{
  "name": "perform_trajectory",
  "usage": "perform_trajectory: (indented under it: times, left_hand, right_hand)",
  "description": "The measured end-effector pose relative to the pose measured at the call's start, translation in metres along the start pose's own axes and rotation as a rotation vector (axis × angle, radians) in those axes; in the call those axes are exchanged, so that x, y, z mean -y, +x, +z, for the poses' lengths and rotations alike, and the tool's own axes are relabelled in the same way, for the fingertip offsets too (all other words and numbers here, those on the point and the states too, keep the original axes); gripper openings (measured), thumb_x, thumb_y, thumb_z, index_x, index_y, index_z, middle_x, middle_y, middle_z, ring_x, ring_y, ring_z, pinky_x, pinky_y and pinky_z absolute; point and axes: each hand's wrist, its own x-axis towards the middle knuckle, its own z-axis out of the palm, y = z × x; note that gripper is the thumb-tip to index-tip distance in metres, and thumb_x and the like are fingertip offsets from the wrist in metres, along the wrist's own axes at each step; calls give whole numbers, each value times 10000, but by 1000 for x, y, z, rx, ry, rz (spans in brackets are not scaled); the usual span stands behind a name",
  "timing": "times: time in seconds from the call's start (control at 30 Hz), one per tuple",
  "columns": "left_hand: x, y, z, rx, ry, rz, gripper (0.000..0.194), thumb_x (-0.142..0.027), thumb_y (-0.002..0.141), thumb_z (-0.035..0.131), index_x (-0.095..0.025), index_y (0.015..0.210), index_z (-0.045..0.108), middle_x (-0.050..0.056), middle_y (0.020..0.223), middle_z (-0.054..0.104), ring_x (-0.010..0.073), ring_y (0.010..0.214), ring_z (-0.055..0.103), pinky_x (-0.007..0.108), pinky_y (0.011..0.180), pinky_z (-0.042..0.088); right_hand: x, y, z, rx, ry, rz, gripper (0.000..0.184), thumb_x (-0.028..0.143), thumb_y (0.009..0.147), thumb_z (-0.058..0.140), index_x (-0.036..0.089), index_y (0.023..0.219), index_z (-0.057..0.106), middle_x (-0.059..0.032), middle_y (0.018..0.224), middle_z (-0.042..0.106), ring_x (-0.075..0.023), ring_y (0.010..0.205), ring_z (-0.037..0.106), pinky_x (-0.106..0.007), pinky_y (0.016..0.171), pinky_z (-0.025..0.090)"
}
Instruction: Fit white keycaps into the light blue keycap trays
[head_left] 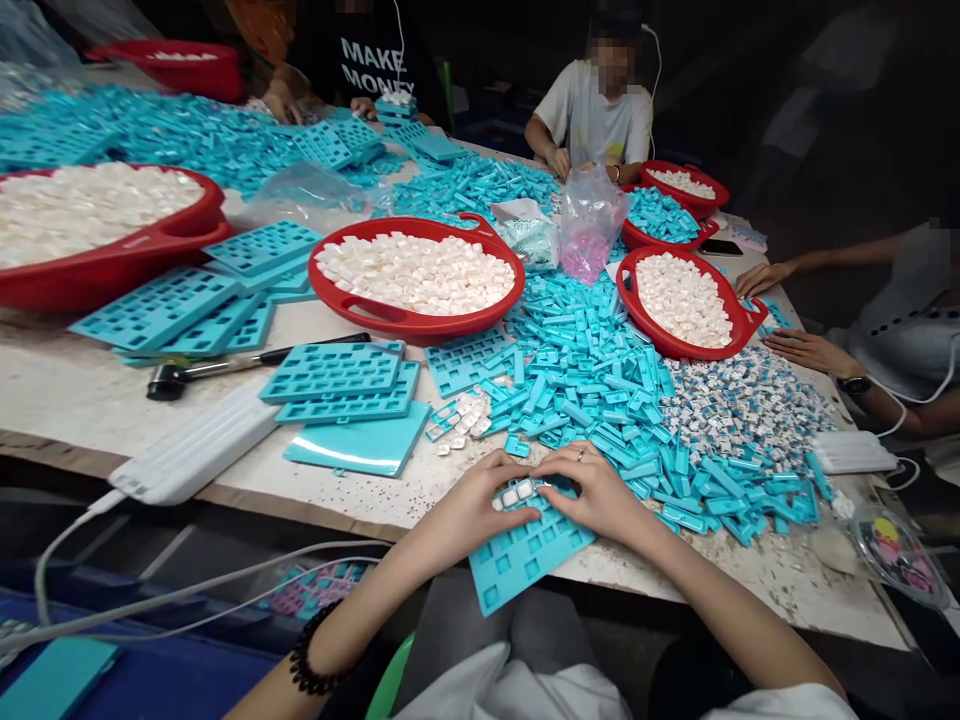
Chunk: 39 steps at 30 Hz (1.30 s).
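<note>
A turquoise grid tray [525, 555] lies at the table's near edge, part of it over the edge. My left hand [472, 505] and my right hand [596, 490] meet over its far end, fingers curled and pressing small white square pieces [517, 492] into its cells. A ring shows on my right hand. Just beyond lie a few loose white pieces [465, 420] and a big heap of turquoise plastic parts [600, 390].
Red bowls of white pieces stand at centre [416, 275], right [686, 300] and far left [97, 225]. Stacked turquoise trays [341, 385], a black-headed hammer [172, 378] and a white power strip [191, 450] lie left. Other people sit at the far and right sides.
</note>
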Motion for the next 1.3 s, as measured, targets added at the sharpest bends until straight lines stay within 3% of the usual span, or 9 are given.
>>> perform_trajectory:
  times: [0.17, 0.3, 0.4, 0.57, 0.9, 1.1, 1.23, 1.3]
  left_hand:
    - [0, -8, 9, -94, 76, 71, 467, -360, 814, 780, -274, 1252, 643, 86, 1266, 588, 296, 1238, 538, 452, 1055, 458]
    - [-3, -19, 0, -185, 119, 73, 440, -396, 911, 657, -301, 1331, 570, 94, 1481, 422, 298, 1357, 455, 437, 1098, 431]
    - [4, -29, -18, -296, 186, 56, 330, -403, 959, 558, -280, 1260, 610, 87, 1361, 544, 278, 1279, 527, 409, 1054, 455]
    - [22, -35, -41, -407, 529, -72, 256, -332, 968, 486, -234, 1103, 680, 83, 1092, 728, 305, 1103, 617, 451, 932, 405]
    - [30, -23, -41, -502, 667, -46, 268, -262, 973, 442, -211, 1025, 700, 91, 1043, 765, 277, 962, 686, 407, 852, 359]
    - [24, -27, -44, -561, 439, -76, 252, -365, 960, 509, -235, 1027, 715, 70, 1034, 778, 272, 949, 701, 424, 902, 391]
    - [-4, -27, -36, -677, -13, -181, 243, -481, 852, 675, -263, 930, 746, 31, 1004, 780, 278, 996, 693, 400, 917, 482]
    - [-20, -23, -27, -661, -281, -232, 291, -514, 780, 742, -242, 881, 757, 41, 966, 781, 285, 985, 700, 392, 887, 537]
  right_hand:
    - [-5, -2, 1, 34, -79, 57, 147, 221, 875, 730, 240, 1021, 726, -33, 1038, 732, -212, 983, 659, -358, 902, 465]
    - [-5, 0, -1, 38, -37, 9, 132, 216, 888, 722, 246, 1016, 729, -19, 999, 755, -208, 965, 681, -386, 960, 439]
    - [-4, 0, -3, 45, -10, 4, 105, 266, 932, 680, 252, 1021, 734, -27, 986, 759, -207, 944, 684, -399, 967, 423]
    - [0, -1, -3, 89, -98, 20, 136, 296, 965, 635, 229, 1030, 733, -54, 987, 742, -225, 949, 657, -399, 900, 420]
    - [-3, 0, -2, 79, 3, 95, 84, 260, 926, 694, 244, 990, 746, -17, 962, 748, -203, 931, 663, -354, 869, 404]
    - [-2, 2, -5, 113, -40, 101, 111, 273, 898, 728, 247, 1004, 746, -1, 936, 749, -192, 916, 669, -333, 842, 407]
    - [-1, 1, -8, 58, -37, 79, 344, 338, 843, 785, 268, 1169, 700, 12, 911, 732, -176, 867, 663, -322, 824, 427]
    - [1, 0, -9, -27, -17, 25, 459, 363, 852, 773, 295, 1286, 638, 1, 941, 726, -177, 850, 657, -331, 825, 453]
